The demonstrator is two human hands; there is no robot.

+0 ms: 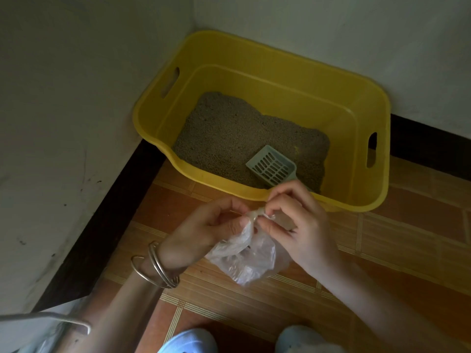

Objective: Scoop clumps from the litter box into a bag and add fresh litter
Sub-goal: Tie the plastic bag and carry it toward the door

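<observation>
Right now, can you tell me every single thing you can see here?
Litter box: one, yellow, on the floor in the wall corner.
Litter: grey-brown, covering the box bottom.
Scoop: one, pale grey-green, slotted, lying on the litter near the front.
Plastic bag: one, clear, pinched at its top by both hands.
Floor tiles: orange-brown.
Bangles: silver, on the left wrist.
Shoes: two, pale, bottom edge.
Left hand: grip on bag.
Right hand: grip on bag.

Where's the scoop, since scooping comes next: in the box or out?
In: the scoop lies on the litter, untouched.
</observation>
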